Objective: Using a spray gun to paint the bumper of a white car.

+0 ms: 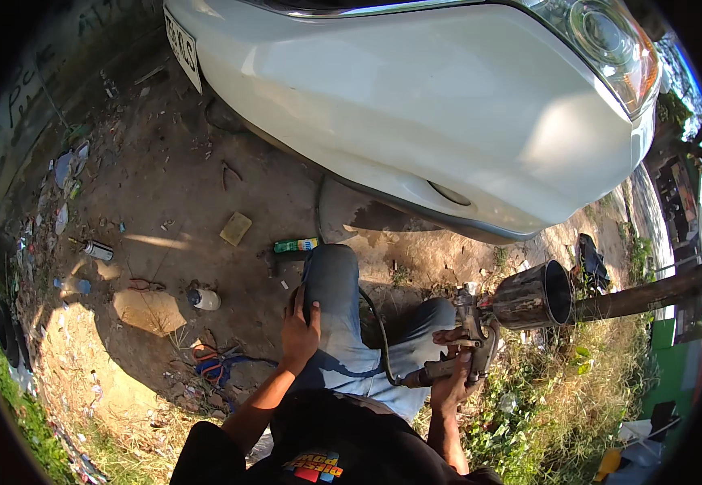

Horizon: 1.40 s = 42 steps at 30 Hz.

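Observation:
My left hand lies flat on my left knee, fingers stretched out and holding nothing. In my right hand is a paint spray gun, gripped by its handle over my right thigh. The gun's dark, stained metal cup points to the right, its rim facing away from me. A black air hose joins the handle and curves up past my knees toward the car. Ahead of me is the white front bumper of that car; the gun is apart from it.
On the dirt ground to my left are a yellowish block, a green carton, a white bottle, pliers, a can and tangled blue and red cords. A thick brown pole and weeds are at right.

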Tool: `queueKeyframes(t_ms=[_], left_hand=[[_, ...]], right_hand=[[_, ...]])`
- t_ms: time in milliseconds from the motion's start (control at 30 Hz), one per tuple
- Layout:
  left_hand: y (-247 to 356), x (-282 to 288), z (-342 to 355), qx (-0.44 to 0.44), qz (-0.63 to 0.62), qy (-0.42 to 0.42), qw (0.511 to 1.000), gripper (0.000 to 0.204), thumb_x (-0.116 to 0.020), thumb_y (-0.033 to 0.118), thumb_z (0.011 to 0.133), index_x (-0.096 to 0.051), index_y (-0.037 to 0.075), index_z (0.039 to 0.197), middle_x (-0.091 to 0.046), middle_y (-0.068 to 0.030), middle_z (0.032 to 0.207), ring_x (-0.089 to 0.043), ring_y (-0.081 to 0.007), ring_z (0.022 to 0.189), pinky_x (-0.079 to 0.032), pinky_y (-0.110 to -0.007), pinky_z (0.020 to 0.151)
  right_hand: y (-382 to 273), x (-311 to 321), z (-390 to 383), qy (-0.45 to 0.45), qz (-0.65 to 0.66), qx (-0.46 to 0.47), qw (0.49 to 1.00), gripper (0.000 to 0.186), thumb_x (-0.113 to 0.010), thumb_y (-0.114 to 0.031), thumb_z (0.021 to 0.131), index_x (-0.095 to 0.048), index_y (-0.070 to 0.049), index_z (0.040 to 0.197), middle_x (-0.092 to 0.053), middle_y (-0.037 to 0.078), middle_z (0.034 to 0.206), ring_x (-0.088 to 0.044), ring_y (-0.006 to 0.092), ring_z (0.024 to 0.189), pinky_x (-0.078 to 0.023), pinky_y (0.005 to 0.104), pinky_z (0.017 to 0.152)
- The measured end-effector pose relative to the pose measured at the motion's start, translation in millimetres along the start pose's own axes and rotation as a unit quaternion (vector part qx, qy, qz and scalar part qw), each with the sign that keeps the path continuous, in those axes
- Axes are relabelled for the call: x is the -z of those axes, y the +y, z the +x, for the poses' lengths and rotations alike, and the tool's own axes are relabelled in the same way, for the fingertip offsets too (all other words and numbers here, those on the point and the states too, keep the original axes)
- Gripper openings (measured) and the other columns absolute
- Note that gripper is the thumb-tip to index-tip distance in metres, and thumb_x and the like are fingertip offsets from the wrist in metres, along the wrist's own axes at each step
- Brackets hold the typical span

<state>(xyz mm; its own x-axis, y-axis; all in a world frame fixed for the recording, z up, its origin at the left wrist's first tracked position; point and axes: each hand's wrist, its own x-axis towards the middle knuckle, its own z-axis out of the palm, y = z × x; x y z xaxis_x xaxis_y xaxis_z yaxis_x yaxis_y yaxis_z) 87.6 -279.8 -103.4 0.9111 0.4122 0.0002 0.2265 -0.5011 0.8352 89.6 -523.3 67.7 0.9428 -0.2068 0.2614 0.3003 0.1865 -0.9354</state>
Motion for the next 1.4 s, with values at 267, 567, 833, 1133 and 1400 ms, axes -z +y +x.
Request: queueKeyframes(t_ms=[267,567,833,1133,1400], left_hand=[[1.1,6.4,-10.6,-0.044,-0.027,0.007,0.999,0.053,-0.053,0.031,0.109,-0.047,0.001,0.152,-0.052,-0.0297,0.148,-0.051,-0.0502,0.134,-0.043,-0.056,0.112],[8.5,16.2,-11.7,-0.011,-0.013,0.007,1.0,0.053,-0.052,0.034,0.109,-0.047,0.004,0.153,-0.051,-0.0275,0.151,-0.049,-0.0491,0.137,-0.041,-0.055,0.114],[4.4,15.7,-11.0,-0.024,-0.023,0.004,0.999,0.054,-0.053,0.034,0.109,-0.046,0.004,0.153,-0.051,-0.0271,0.151,-0.05,-0.0487,0.135,-0.041,-0.055,0.114],[-5.0,11.0,-9.5,0.003,-0.035,0.008,0.999,0.053,-0.052,0.038,0.11,-0.05,0.005,0.152,-0.052,-0.0255,0.151,-0.048,-0.0459,0.139,-0.04,-0.053,0.114],[-5.3,0.0,0.4,-0.025,0.008,0.004,1.0,0.057,-0.051,0.043,0.109,-0.051,0.005,0.151,-0.054,-0.0252,0.149,-0.052,-0.0463,0.136,-0.044,-0.053,0.11]], right_hand=[[15.2,-8.3,-3.4,-0.194,-0.019,0.078,0.978,0.067,-0.059,-0.024,0.109,-0.024,-0.007,0.163,-0.06,0.017,0.104,-0.06,0.0252,0.09,-0.054,0.0478,0.087],[8.3,-21.0,12.0,-0.064,-0.027,0.084,0.994,0.065,-0.053,-0.026,0.111,-0.024,0.001,0.161,-0.061,0.017,0.097,-0.059,0.0216,0.083,-0.055,0.0443,0.08],[9.7,-16.6,7.1,-0.018,-0.051,0.054,0.997,0.069,-0.054,-0.031,0.11,-0.023,0.004,0.16,-0.062,0.018,0.096,-0.06,0.0225,0.083,-0.055,0.0451,0.08],[12.8,-21.9,-10.7,-0.239,-0.13,0.137,0.952,0.06,-0.063,-0.015,0.105,-0.035,-0.002,0.156,-0.064,0.02,0.1,-0.066,0.0283,0.09,-0.057,0.0454,0.082],[44.0,-21.4,-60.2,-0.271,-0.093,0.183,0.941,0.038,-0.088,-0.007,0.068,-0.075,-0.004,0.104,-0.073,0.014,0.108,-0.072,0.0354,0.1,-0.055,0.0434,0.085]])
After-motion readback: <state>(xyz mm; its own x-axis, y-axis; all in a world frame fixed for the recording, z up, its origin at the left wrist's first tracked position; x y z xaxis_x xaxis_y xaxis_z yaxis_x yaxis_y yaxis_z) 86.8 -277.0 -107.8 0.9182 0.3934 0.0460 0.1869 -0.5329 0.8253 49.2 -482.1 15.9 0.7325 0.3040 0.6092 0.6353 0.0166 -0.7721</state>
